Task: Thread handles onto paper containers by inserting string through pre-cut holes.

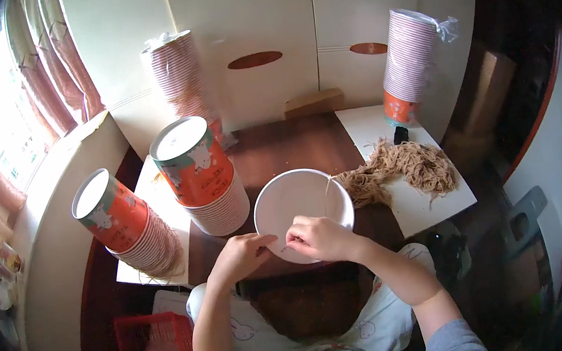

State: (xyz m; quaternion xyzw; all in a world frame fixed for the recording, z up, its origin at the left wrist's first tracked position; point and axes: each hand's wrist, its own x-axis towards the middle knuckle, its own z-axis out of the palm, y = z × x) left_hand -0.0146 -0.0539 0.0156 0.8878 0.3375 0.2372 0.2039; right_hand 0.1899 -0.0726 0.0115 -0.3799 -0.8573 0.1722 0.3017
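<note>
A: Report hand status.

B: Left hand (pixel 242 253) and right hand (pixel 320 237) meet at the near rim of a white paper bowl (pixel 297 198). Both hands have fingers curled, fingertips pinched together. The item pinched is too small to identify with certainty; a thin brown string (pixel 328 185) rises from the bowl just beyond the right hand and runs toward the pile to the right.

A: Location of the bowl?

B: It lies directly under and just beyond both hands, on the dark wooden table (pixel 285 146), open side up, interior white and bare.

A: What lies right of the grip?

B: A loose pile of brown twine strands (pixel 403 166) on a white board (pixel 427 201), touching the bowl's right edge. Beyond it stands a tall stack of striped paper cups (pixel 409 59) in a plastic sleeve.

A: Left of the grip?

B: A stack of red printed paper bowls (pixel 200 174), upside down, just beside the white bowl. A second, tilted stack (pixel 121 223) sits farther left. A third sleeved cup stack (pixel 178 76) stands beyond these. A red basket (pixel 154 350) sits below the left forearm.
</note>
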